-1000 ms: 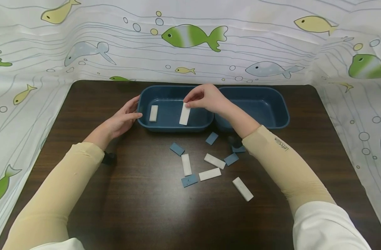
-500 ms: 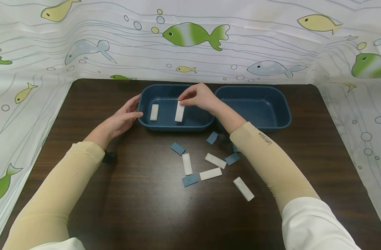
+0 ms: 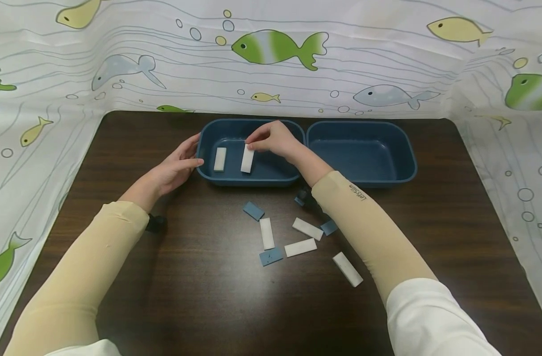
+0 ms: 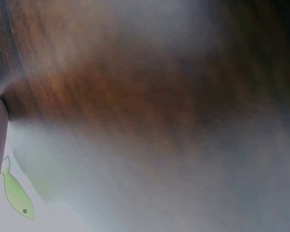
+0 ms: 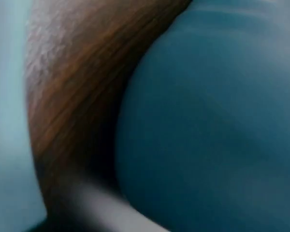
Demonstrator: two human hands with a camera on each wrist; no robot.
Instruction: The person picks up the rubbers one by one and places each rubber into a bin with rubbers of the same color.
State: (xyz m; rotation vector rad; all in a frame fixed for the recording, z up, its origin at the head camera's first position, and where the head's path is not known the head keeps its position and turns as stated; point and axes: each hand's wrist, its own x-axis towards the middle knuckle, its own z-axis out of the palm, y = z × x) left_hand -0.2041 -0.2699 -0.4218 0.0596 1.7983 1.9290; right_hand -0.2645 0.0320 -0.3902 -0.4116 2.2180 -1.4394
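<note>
1. Moved leftward: right hand (image 3: pixel 273 141), carrying one white block (image 3: pixel 247 159) inside the left blue bin (image 3: pixel 253 183).
2. Thumb and fingertips pinch the block's far end; its long axis runs near-to-far, angled slightly right.
3. Smooth, slim rectangular block; glossy, round-cornered bin.
4. Left hand (image 3: pixel 170 170), fingers extended, touches the bin's left end.

The person wears a snug, pale-yellow left arm sleeve (image 3: pixel 75 277) and a matching right arm sleeve (image 3: pixel 364 227), each ending in a slightly wavy hem near the wrist. Small dark lettering (image 3: pixel 357 192), apparently "Let'sSlim", marks the right one. A loose white garment (image 3: pixel 431 316) covers the upper arms. Small black devices (image 3: pixel 155 223) sit under both wrists; the left grip (image 3: pixel 175 168) and right grip (image 3: pixel 273 141) are bare.
</note>
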